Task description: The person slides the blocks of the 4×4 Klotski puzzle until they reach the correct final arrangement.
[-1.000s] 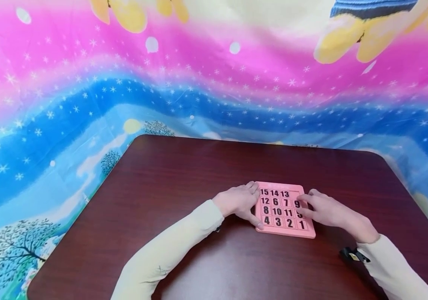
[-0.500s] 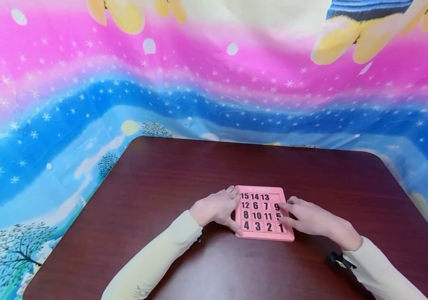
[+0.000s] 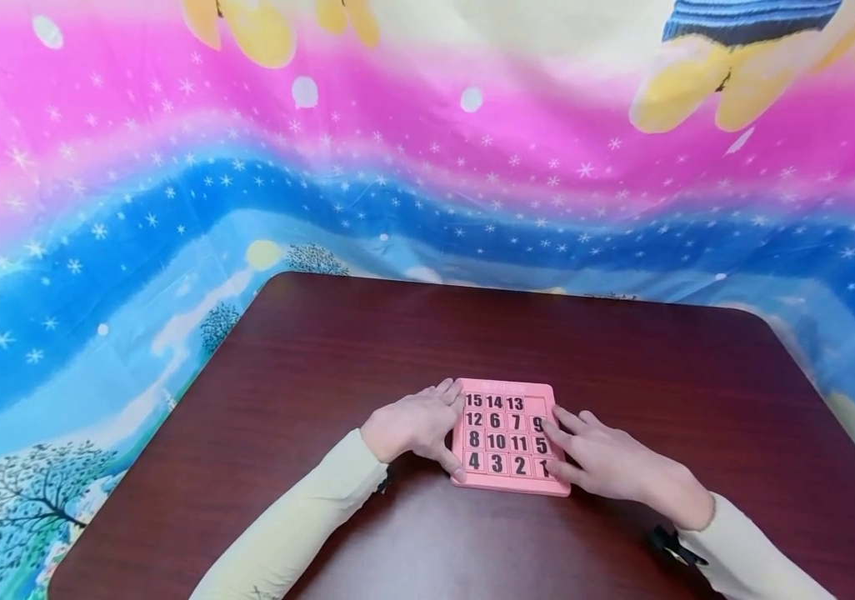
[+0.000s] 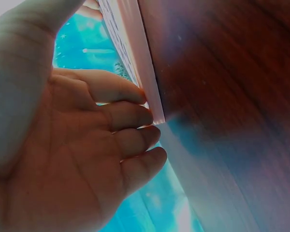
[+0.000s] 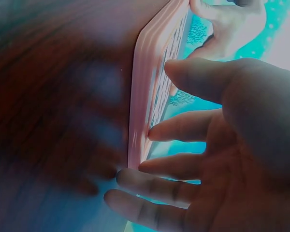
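Note:
A pink sliding number puzzle [image 3: 506, 438] lies flat on the table, its black numbers facing up. Its top row reads 15, 14, 13, with a gap at the right end. Along the left edge rests my left hand [image 3: 414, 423], fingers at the far corner and thumb at the near one. My right hand [image 3: 618, 460] is at the opposite edge; one fingertip touches the 9 tile and the thumb lies by the 1 tile. In the right wrist view, the fingers [image 5: 179, 130] are extended beside the puzzle's side [image 5: 144, 96]. The left wrist view shows loosely bent fingers [image 4: 128, 116] against the frame.
The dark brown table [image 3: 367, 333] has rounded corners. Behind it hangs a patterned cloth backdrop [image 3: 397, 150] in pink and blue. A black strap piece [image 3: 675, 546] sits at the right sleeve.
The puzzle has slid left and slightly toward me, both hands moving along with it. My right fingers have shifted on its edge, uncovering the 5 tile. The numbers keep the same order.

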{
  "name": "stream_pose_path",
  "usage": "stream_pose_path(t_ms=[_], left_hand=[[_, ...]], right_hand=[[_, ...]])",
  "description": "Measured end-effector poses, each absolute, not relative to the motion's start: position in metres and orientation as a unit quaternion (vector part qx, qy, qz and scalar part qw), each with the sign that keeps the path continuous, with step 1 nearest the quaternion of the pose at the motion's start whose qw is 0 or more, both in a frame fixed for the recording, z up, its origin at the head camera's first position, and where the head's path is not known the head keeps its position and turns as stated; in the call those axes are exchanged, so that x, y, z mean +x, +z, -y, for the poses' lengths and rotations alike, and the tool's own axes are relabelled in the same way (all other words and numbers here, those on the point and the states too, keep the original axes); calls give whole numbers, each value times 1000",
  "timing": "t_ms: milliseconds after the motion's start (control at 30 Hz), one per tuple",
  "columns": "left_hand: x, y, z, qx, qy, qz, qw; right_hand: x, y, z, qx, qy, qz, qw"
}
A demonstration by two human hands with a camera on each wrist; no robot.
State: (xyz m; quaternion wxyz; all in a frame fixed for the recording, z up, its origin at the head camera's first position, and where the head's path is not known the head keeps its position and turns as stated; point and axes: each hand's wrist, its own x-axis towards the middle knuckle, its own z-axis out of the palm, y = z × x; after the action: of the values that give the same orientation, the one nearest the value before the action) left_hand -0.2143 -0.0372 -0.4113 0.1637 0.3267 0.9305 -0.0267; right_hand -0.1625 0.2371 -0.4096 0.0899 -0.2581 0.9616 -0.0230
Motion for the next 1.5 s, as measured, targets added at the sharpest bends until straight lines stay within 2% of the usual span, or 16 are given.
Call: stream_pose_path(t_ms=[167,633,967,1333,1500], left_hand=[[-215,-409,37,325,-34,-931,164],[-211,-411,42,322,-11,-930,175],[-212,-409,38,325,-31,-928,179],[-210,-408,37,322,-35,-930,177],[-210,-409,38,319,-27,-930,180]], right_hand=[[-159,-408,-237,-251,-28,-962,105],[-152,-411,-234,-281,-27,-955,95],[-156,-412,-232,-258,-32,-960,103],[-146,-415,-221,-241,19,-968,60],[-145,-416,-215,-219,26,-973,64]])
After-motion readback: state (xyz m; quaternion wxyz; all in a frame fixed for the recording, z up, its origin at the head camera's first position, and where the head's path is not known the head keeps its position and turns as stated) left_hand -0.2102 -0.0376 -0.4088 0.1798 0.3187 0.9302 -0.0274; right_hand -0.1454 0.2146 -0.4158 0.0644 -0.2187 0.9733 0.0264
